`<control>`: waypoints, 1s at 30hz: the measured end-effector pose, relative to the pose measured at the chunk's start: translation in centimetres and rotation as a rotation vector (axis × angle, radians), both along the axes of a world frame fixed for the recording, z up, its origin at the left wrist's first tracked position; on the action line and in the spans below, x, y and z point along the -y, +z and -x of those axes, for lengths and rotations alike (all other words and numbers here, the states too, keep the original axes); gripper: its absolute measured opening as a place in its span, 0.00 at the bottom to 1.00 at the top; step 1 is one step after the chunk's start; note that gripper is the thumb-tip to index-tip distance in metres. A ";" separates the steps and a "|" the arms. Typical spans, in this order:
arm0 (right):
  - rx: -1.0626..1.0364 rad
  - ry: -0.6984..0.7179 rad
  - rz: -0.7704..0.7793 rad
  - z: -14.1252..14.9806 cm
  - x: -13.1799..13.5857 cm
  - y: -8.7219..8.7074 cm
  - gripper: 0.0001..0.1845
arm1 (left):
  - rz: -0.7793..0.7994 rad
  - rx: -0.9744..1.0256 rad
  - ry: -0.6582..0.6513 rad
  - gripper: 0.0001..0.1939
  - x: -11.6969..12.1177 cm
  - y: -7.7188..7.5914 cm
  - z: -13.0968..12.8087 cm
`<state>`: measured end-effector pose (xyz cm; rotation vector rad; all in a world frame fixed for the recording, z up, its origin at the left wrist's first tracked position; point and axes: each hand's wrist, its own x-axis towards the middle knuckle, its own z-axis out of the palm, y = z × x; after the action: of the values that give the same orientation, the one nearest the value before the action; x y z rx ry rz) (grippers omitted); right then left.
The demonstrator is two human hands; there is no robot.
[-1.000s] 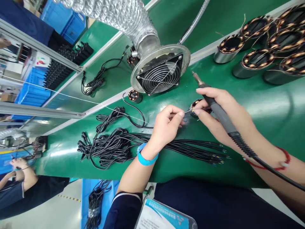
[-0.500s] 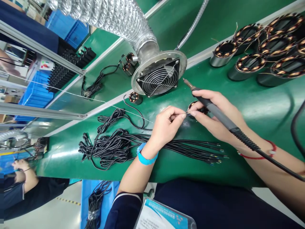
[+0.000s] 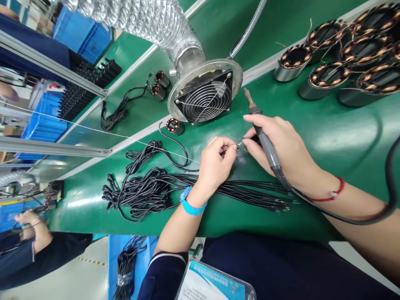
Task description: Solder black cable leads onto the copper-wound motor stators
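My left hand (image 3: 215, 162) is closed in a pinch on the end of a thin wire (image 3: 239, 143), above a bundle of black cables (image 3: 175, 189) on the green bench. My right hand (image 3: 278, 143) grips a soldering iron (image 3: 261, 127) between its fingers, with the tip pointing up and away toward the fan. Its thumb and forefinger also pinch the same wire end, right beside my left fingertips. The small stator that lay under my hands is now hidden behind my right hand.
A fume extractor fan (image 3: 204, 96) on a silver duct (image 3: 146, 21) stands just behind my hands. Several copper-wound stators (image 3: 331, 75) sit at the back right; small stators (image 3: 174, 125) lie near the fan. A thin solder wire (image 3: 93, 130) stretches from the left. Another person's hand (image 3: 29, 221) works lower left.
My right hand turned, swinging the iron more upright and covering the small stator. Both hands shifted slightly left, keeping their pinch on the wire. The view also moved a little.
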<state>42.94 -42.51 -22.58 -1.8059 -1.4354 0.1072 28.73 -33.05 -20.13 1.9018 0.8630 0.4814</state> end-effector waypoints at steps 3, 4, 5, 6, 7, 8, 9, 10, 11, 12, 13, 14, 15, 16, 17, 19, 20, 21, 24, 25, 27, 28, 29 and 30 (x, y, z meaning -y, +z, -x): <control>0.023 -0.067 -0.048 0.1 1.3 0.7 0.21 | 0.021 0.027 0.005 0.06 0.3 -0.2 0.0; 0.025 -0.104 -0.074 0.2 1.9 1.0 0.20 | 0.019 0.029 0.003 0.06 0.4 -0.3 0.0; 0.022 -0.140 -0.102 0.2 2.6 1.4 0.19 | 0.010 0.028 0.000 0.06 0.5 -0.4 0.0; 0.007 -0.161 -0.126 0.3 3.4 1.7 0.18 | -0.005 0.028 -0.003 0.06 0.5 -0.5 0.0; -0.021 -0.163 -0.147 0.3 4.0 1.9 0.17 | -0.025 0.030 -0.008 0.06 0.6 -0.7 -0.1; -0.046 -0.150 -0.160 0.4 4.6 1.9 0.15 | -0.049 0.034 -0.014 0.06 0.6 -0.8 -0.1; -0.058 -0.144 -0.172 0.4 5.2 1.8 0.12 | -0.076 0.039 -0.021 0.06 0.6 -0.9 -0.1; -0.053 -0.150 -0.189 0.5 5.6 1.6 0.09 | -0.103 0.043 -0.028 0.06 0.6 -1.0 -0.2; -0.044 -0.168 -0.213 0.5 6.0 1.3 0.08 | -0.128 0.045 -0.035 0.06 0.7 -1.1 -0.2; -0.036 -0.191 -0.241 0.6 6.4 0.9 0.09 | -0.152 0.044 -0.039 0.06 0.7 -1.2 -0.2; -0.033 -0.211 -0.262 0.6 6.6 0.4 0.11 | -0.174 0.043 -0.042 0.06 0.7 -1.3 -0.2; -0.046 -0.218 -0.274 0.7 6.9 0.1 0.12 | -0.193 0.041 -0.043 0.07 0.7 -1.3 -0.2; -0.074 -0.211 -0.277 0.7 7.0 -0.3 0.13 | -0.210 0.040 -0.044 0.07 0.7 -1.4 -0.2; -0.102 -0.193 -0.267 0.8 7.1 -0.6 0.13 | -0.224 0.038 -0.045 0.07 0.7 -1.4 -0.2; -0.126 -0.182 -0.260 0.8 7.2 -0.8 0.13 | -0.236 0.039 -0.046 0.06 0.7 -1.4 -0.2; -0.159 -0.176 -0.243 0.8 7.3 -1.0 0.14 | -0.255 0.047 -0.048 0.06 0.7 -1.5 -0.2; -0.167 -0.169 -0.232 0.9 7.3 -1.1 0.15 | -0.262 0.055 -0.050 0.06 0.7 -1.5 -0.1; -0.170 -0.161 -0.222 0.9 7.3 -1.1 0.16 | -0.268 0.067 -0.051 0.06 0.7 -1.5 -0.1; -0.156 -0.159 -0.201 0.9 7.4 -1.2 0.19 | -0.273 0.101 -0.051 0.06 0.6 -1.6 -0.2; -0.154 -0.165 -0.195 0.9 7.4 -1.2 0.19 | -0.270 0.110 -0.049 0.06 0.6 -1.6 -0.2; -0.158 -0.183 -0.170 0.8 7.5 -1.2 0.21 | -0.263 0.119 -0.045 0.06 0.6 -1.7 -0.2; -0.161 -0.186 -0.156 0.8 7.6 -1.3 0.22 | -0.262 0.119 -0.044 0.06 0.6 -1.7 -0.2; -0.162 -0.188 -0.145 0.7 7.6 -1.3 0.23 | -0.266 0.115 -0.043 0.06 0.6 -1.7 -0.2; -0.162 -0.186 -0.137 0.7 7.6 -1.3 0.23 | -0.272 0.110 -0.043 0.06 0.6 -1.7 -0.2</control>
<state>42.26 -50.10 -23.85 -1.7659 -1.1293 0.0571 28.89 -33.68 -21.81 2.1137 0.7115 0.6995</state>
